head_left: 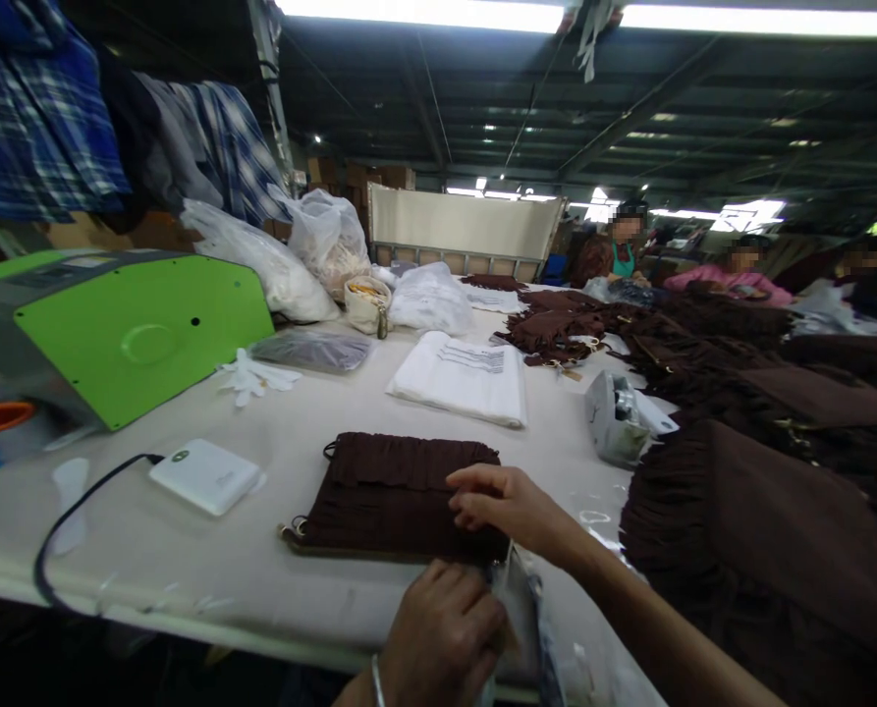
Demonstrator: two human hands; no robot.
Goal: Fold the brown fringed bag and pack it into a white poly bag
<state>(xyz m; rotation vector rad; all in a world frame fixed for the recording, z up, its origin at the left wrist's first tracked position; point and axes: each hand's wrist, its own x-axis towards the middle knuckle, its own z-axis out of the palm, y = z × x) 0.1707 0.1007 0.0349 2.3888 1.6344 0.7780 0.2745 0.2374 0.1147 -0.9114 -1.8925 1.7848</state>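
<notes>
At the far left, a green-sided machine (pixel 158 324) is standing on the pale table (pixel 209 560) we are facing. Just in front of it, a white device (pixel 206 476) is lying with a black cable running from it. Next, the dark brown bag (pixel 386 491) is lying flat before us near the table's front edge. Below its right part, our left hand (pixel 445 628) is curling its fingers closely; blur is hiding whether they are gripping anything. Beyond the bag, a printed white packet (pixel 464 378) is lying flat. Our right hand (pixel 508 506) is reaching over the bag's right end, its fingers bending loosely, and we are not able to tell whether they are pinching anything. Farther right, a grey dispenser (pixel 619 417) is standing beside fringed brown bags (pixel 798 501) that are lying heaped.
</notes>
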